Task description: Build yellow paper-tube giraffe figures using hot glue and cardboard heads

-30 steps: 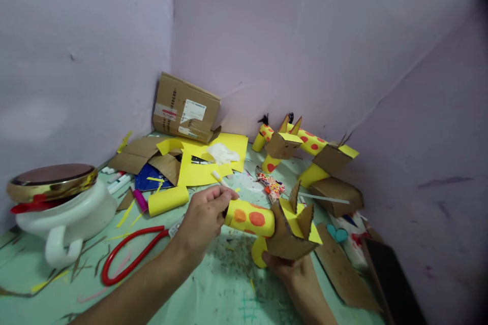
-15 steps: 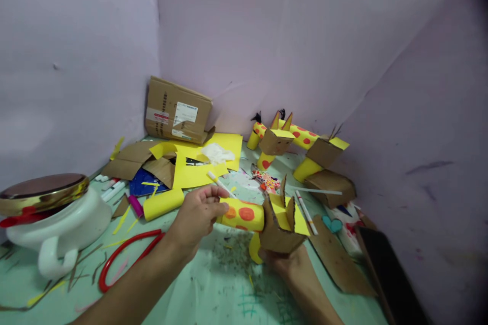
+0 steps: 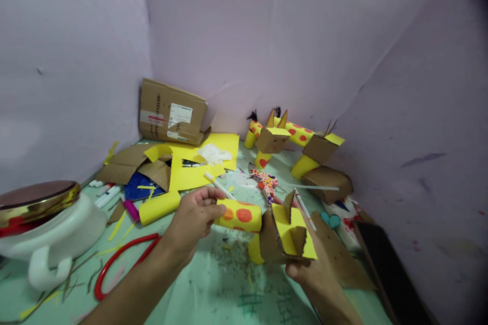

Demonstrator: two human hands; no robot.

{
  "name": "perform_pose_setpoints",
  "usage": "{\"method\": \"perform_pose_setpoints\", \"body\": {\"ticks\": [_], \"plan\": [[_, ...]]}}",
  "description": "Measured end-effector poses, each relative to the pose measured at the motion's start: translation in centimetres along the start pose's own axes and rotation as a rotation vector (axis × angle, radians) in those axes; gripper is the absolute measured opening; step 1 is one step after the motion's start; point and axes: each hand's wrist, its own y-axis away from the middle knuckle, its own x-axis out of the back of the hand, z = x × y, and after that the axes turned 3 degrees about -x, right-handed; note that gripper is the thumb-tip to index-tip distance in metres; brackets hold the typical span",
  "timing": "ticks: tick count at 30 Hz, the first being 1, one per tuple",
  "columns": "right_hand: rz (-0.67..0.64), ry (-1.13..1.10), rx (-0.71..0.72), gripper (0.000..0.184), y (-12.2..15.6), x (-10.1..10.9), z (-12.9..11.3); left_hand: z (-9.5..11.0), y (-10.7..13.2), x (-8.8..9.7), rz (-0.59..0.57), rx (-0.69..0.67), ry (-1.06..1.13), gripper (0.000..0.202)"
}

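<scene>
A cardboard animal figure is held low over the table between my two hands. Its body is a yellow paper tube [image 3: 244, 217] with orange-red spots, and its head is a brown cardboard box [image 3: 271, 244] topped in yellow with two upright cardboard ears. My left hand [image 3: 200, 213] pinches the tube's left end, thumb in front. My right hand [image 3: 307, 264] grips the box head from its right side, thumb under the lower edge; the other fingers are mostly hidden behind it. A yellow leg [image 3: 256, 250] shows below the tube.
Two similar spotted figures stand at the back, one with a box head [image 3: 272, 139], the other [image 3: 320, 148] further right. A white pot [image 3: 72, 223], red-handled tool [image 3: 110, 259], plain yellow tube [image 3: 159, 207], yellow paper [image 3: 190, 180], shipping box [image 3: 171, 111] and dark phone-like slab [image 3: 389, 269] surround my hands.
My right hand has shifted from beneath the box head to its right side, and the head has tilted so its yellow top shows more. My left hand keeps its pinch on the tube.
</scene>
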Motion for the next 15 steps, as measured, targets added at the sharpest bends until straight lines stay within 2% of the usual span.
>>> {"method": "perform_pose_setpoints", "body": {"ticks": [2,6,9,15], "plan": [[-0.004,-0.039,-0.043,0.099,0.0,0.0,0.4,0.0,0.0,0.2,-0.007,-0.045,-0.027,0.029],[0.086,-0.114,-0.085,0.094,-0.1,0.2,1.4,0.2,-0.1,0.7,-0.064,-0.17,-0.093,0.038],[0.123,-0.131,-0.064,0.089,-0.2,0.2,1.6,0.4,-0.2,0.9,-0.098,-0.186,-0.106,0.033],[0.111,-0.107,-0.036,0.085,-0.3,-0.2,0.8,0.2,-0.3,0.7,-0.03,-0.204,-0.095,0.029]]}}
